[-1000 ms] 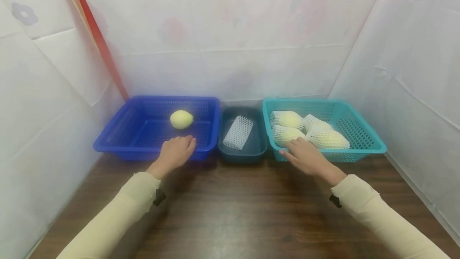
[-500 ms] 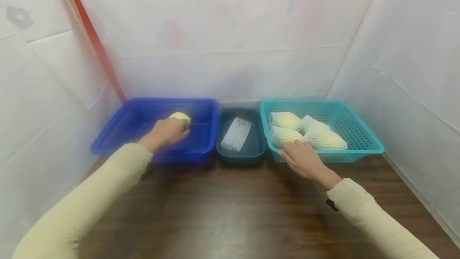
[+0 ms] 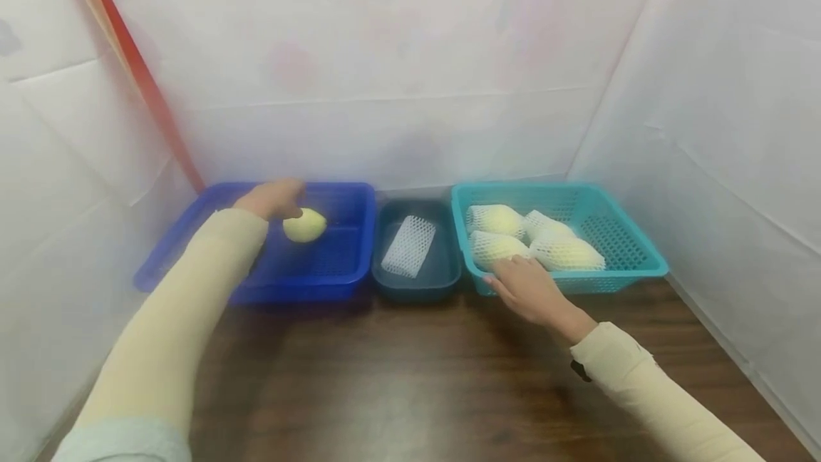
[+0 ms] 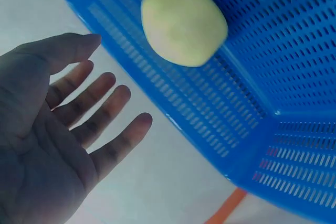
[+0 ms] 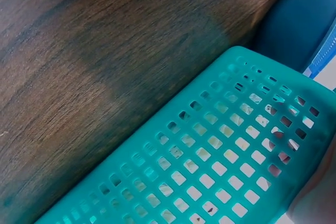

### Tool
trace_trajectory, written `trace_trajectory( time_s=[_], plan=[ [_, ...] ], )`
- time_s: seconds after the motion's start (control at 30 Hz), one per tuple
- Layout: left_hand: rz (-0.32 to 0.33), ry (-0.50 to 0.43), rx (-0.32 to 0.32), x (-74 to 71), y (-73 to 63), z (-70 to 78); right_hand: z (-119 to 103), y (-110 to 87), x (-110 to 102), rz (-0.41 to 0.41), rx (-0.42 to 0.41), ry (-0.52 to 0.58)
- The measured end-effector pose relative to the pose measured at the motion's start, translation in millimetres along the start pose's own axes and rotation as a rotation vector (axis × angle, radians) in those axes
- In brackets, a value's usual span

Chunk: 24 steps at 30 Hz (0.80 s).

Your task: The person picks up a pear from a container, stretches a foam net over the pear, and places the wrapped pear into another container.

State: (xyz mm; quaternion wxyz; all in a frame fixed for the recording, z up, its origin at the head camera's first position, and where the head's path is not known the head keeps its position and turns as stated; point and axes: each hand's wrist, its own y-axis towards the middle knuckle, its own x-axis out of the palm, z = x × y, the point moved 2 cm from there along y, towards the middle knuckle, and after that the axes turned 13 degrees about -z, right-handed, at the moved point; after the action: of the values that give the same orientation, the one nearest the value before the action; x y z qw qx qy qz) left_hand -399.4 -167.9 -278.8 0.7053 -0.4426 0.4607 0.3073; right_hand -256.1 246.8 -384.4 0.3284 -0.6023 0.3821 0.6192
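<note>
A pale yellow-green pear (image 3: 304, 228), its stem showing in the left wrist view, lies unwrapped in the blue basket (image 3: 321, 282). My left hand (image 3: 272, 198) is over that basket, just behind and left of the pear. In the left wrist view, the left fingers (image 4: 107, 111) are spread and slightly bent, apart from the pear. My right hand (image 3: 529, 291) rests at the front rim of the teal basket (image 3: 625, 230), its fingertips near a net-wrapped pear (image 3: 497, 248). The right wrist view shows only a sliver of the right hand (image 5: 317, 198).
A dark tray (image 3: 449, 273) stands between the baskets, with a flat white foam net (image 3: 409, 247) in it. Several net-wrapped fruits fill the left part of the teal basket. White sheeting (image 3: 398, 55) closes off the back and both sides of the brown wooden table (image 3: 398, 376).
My left hand has moved from the blue basket's front edge over the pear to behind it. The pear stays in the basket. My right hand keeps its place while the head view shifts slightly.
</note>
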Motion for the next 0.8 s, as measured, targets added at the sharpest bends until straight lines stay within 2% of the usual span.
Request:
trace_trajectory(
  time_s=[0.23,0.53,0.67,0.73,0.8],
  plan=[
    [-0.021,-0.098,-0.099,13.0,9.6,-17.4,-6.2,-2.4,0.1,0.004,-0.007,0.0],
    [-0.05,-0.217,-0.14,41.0,20.9,-22.0,-10.9,-13.2,3.9,0.013,-0.027,-0.012],
    [-0.012,-0.099,-0.111,47.9,32.0,-27.1,-11.3,-12.6,2.5,0.014,-0.027,-0.031],
    [0.01,-0.034,-0.097,50.1,31.4,-24.9,-11.7,-11.7,2.2,0.019,-0.03,-0.039],
    [0.026,0.006,-0.092,50.9,23.7,-16.9,-11.8,-11.0,2.6,0.031,-0.033,-0.042]
  ],
)
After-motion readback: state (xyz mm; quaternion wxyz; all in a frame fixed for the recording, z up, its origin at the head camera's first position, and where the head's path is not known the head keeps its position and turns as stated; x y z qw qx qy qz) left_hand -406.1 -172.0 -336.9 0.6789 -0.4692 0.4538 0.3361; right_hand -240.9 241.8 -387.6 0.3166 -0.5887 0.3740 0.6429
